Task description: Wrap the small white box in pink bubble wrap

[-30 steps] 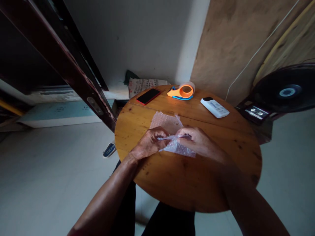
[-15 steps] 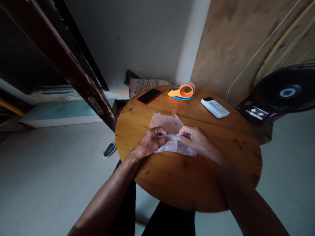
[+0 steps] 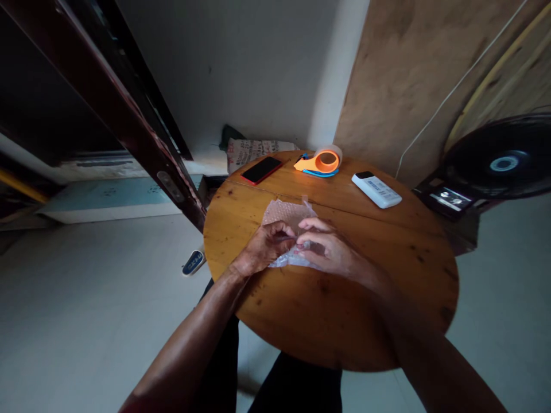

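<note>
A sheet of clear bubble wrap (image 3: 284, 212) lies near the middle of the round wooden table (image 3: 318, 321), partly folded over itself. Its near part is largely covered by my hands. My left hand (image 3: 262, 246) pinches the folded edge between thumb and fingers. From the right, my right hand (image 3: 327, 246) curls over the wrap, fingers somewhat apart, its fingertips gripping the wrap close to the left fingertips. A small reddish patch shows beneath the right fingertips; what the wrap encloses is hidden.
Along the table's far side sit a red-edged phone (image 3: 262, 170), an orange tape dispenser (image 3: 322, 163) with a roll of tape, and a white device (image 3: 376, 190). A dark round fan (image 3: 503, 163) stands at right. A slipper (image 3: 193, 263) is on the floor, left.
My right hand has moved left with its fingers spread wider, and the wrap's right side is folded in toward the middle. The left hand keeps its pinch in nearly the same place.
</note>
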Demonstrator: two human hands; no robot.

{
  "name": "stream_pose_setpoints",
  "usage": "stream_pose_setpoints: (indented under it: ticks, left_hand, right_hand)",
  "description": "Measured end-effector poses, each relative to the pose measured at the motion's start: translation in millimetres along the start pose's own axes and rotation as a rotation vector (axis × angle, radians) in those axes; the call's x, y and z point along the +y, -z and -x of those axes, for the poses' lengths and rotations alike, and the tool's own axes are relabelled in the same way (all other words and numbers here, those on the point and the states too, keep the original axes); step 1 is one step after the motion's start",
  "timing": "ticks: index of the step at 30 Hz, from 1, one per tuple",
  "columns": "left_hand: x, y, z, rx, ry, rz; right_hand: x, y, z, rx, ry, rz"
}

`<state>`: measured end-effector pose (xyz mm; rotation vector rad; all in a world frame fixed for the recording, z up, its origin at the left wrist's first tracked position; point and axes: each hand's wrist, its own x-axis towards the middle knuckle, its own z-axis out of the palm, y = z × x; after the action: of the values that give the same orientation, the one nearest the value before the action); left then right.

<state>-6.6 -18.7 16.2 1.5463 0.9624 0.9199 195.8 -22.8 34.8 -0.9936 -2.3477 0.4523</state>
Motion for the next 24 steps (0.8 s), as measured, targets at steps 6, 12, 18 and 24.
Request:
stream_pose_setpoints:
  ticks: [6, 12, 18, 24]
  left_hand:
    - [15.0, 18.7, 8.2, -0.068, 0.071, -0.274]
    - [15.8, 57.3, 15.5, 0.007, 0.121, -0.537]
    - [5.0, 64.2, 32.2, 0.191, 0.19, -0.6]
    - [4.7, 48.7, 34.1, 0.211, 0.403, -0.302]
  right_hand:
    - [6.5, -4.7, -0.5, 0.021, 0.012, -0.006]
    - [3.8, 0.1, -1.5, -0.001, 0.019, -0.015]
    - [-0.2, 3.3, -2.6, -0.016, 0.025, -0.021]
    - [-3.1, 4.8, -3.5, -0.02, 0.021, -0.033]
